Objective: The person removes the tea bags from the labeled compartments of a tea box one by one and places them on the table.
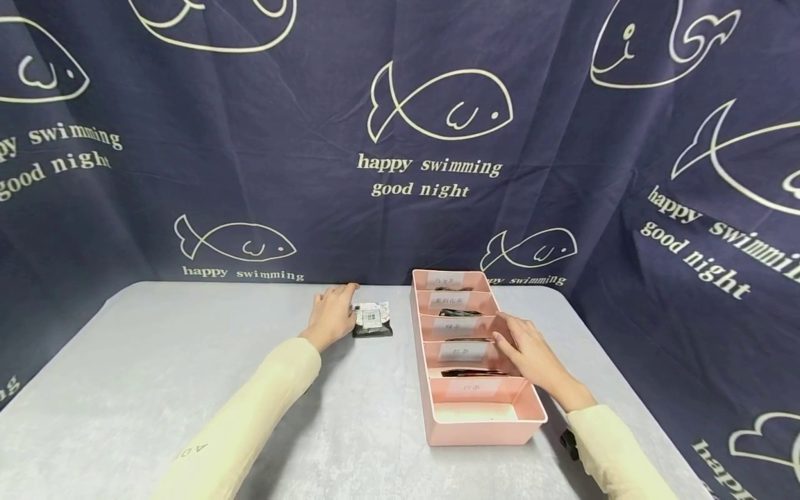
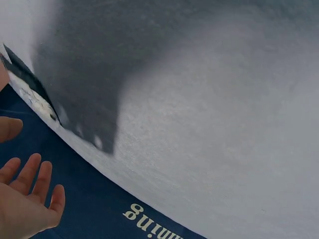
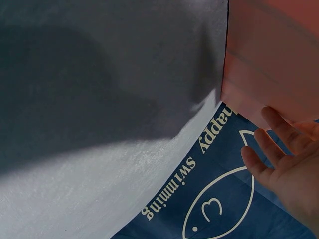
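A small tea packet (image 1: pixel 372 320), silver-white above and black below with a white label, lies on the table toward the back. My left hand (image 1: pixel 332 316) is just left of it, fingertips at the packet's edge; in the left wrist view its fingers are apart and loosely bent. To the right stands a long pink divided box (image 1: pixel 476 434) with a labelled card on each compartment wall. My right hand (image 1: pixel 531 351) is at the box's right rim, thumb over the edge. The right wrist view shows those fingers (image 3: pixel 271 147) loosely extended beside the pink side wall.
Dark packets (image 1: pixel 459 313) sit in several of the box's compartments, and a reddish-black packet (image 1: pixel 473 373) lies in one nearer the front. The grey table (image 1: pixel 206 375) ends at a navy curtain (image 1: pixel 312 139) with white fish drawings, which also runs along the right side.
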`<action>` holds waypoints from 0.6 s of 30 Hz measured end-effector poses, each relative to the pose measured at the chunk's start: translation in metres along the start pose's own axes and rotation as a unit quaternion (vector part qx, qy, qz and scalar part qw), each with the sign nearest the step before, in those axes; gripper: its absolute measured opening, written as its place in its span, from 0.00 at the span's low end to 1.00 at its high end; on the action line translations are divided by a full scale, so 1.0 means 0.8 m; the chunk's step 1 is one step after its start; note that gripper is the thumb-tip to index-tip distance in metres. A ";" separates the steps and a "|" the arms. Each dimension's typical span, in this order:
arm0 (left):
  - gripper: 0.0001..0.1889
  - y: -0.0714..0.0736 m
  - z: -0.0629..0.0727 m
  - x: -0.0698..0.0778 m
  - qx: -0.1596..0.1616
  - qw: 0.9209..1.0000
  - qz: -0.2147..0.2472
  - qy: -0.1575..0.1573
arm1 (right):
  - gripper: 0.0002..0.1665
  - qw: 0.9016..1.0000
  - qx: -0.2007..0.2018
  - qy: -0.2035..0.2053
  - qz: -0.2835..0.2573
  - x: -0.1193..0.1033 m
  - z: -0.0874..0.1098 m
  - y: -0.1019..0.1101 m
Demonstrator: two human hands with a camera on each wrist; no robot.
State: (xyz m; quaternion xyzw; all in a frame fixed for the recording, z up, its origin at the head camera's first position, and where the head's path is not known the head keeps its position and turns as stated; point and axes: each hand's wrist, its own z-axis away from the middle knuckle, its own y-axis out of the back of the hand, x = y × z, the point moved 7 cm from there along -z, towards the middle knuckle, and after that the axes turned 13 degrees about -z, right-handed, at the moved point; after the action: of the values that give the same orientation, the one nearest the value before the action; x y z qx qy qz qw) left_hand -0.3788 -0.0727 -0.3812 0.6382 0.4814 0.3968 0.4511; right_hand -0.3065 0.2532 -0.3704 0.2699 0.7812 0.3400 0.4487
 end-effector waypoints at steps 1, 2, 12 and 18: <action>0.26 0.000 0.000 0.000 -0.002 1.000 0.000 -0.003 | 0.27 1.000 0.000 0.001 0.000 0.000 0.000 0.000; 0.26 0.001 0.000 0.000 -0.003 1.000 -0.001 -0.005 | 0.27 1.000 0.000 0.001 0.000 -0.001 0.000 0.000; 0.21 0.028 0.006 0.004 0.035 0.998 0.006 -0.054 | 0.27 1.000 0.001 0.006 0.001 -0.002 -0.001 -0.001; 0.19 0.045 0.016 0.017 0.055 0.994 0.010 -0.097 | 0.27 1.000 0.002 0.004 -0.001 0.000 -0.001 -0.001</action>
State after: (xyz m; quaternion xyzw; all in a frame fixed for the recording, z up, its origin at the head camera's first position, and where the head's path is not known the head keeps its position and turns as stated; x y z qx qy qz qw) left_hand -0.3548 -0.0664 -0.3489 0.7024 0.4499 0.3104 0.4560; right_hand -0.3069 0.2526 -0.3704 0.2683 0.7841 0.3391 0.4453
